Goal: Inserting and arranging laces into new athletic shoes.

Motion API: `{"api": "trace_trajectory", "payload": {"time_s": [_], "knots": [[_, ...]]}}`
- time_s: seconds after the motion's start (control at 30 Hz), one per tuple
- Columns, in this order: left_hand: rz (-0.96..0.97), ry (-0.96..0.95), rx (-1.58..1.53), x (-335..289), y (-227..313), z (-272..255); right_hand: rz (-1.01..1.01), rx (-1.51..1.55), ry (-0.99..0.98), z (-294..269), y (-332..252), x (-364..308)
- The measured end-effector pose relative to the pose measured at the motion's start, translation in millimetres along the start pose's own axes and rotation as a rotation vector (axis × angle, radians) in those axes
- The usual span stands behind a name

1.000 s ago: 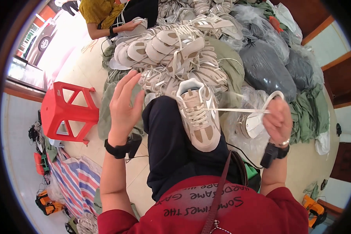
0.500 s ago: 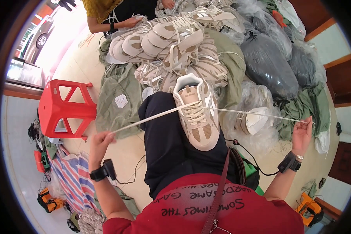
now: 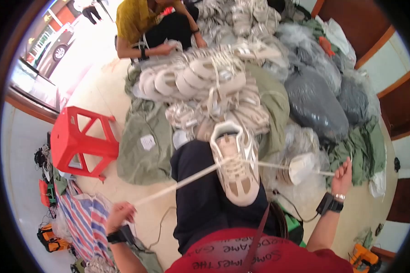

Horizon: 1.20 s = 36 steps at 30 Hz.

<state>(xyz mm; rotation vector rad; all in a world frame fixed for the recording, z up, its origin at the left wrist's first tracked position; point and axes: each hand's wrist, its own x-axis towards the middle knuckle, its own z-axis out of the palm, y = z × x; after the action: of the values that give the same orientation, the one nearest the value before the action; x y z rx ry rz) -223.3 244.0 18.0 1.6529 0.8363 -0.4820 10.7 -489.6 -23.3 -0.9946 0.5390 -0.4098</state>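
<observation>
A beige and white sneaker (image 3: 245,193) rests on my thigh, its toe toward me. A pale shoelace (image 3: 187,182) threads through its eyelets, and both ends stretch out sideways in nearly straight lines. My left hand (image 3: 121,215), out to the left and somewhat blurred, is closed on one lace end. Off to the right, my right hand (image 3: 342,177) pinches the other end between its fingers. Neither hand touches the shoe itself. Just beyond the sneaker lies a large heap of similar sneakers (image 3: 191,79).
A red plastic stool (image 3: 68,139) lies on its side at left, beside green cloth (image 3: 146,157). Dark and clear plastic bags (image 3: 316,102) pile up at right. Across the heap, a person in a yellow top (image 3: 134,22) sits handling a shoe. A striped sheet (image 3: 86,211) lies at lower left.
The whole view has shifted, so the scene sits lower and more of the person opposite shows. Both my hands keep hold of the lace ends, with the lace still stretched.
</observation>
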Motion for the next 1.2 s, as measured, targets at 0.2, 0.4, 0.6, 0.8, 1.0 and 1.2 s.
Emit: {"api": "trace_trajectory", "payload": {"time_s": [0.2,0.4,0.6,0.8,1.0,1.2], "knots": [[-0.234,-0.089,-0.044,23,-65,29,-0.139,-0.305,-0.005,36,8,-35],[-0.38,-0.111,0.02,23,-105,15,-0.114,-0.288,-0.093,94,35,-53],[-0.256,-0.027,-0.331,20,-168,-3,-0.055,-0.511,-0.306,146,53,-88],[0.146,0.363,-1.103,57,-151,15,-0.074,-0.705,-0.603,179,93,-127],[0.371,0.359,-1.515,86,-88,21,-0.034,-0.831,-0.83,191,108,-144],[0.505,0.168,-1.295,89,2,50,-0.127,-0.885,-0.855,204,116,-146]]}}
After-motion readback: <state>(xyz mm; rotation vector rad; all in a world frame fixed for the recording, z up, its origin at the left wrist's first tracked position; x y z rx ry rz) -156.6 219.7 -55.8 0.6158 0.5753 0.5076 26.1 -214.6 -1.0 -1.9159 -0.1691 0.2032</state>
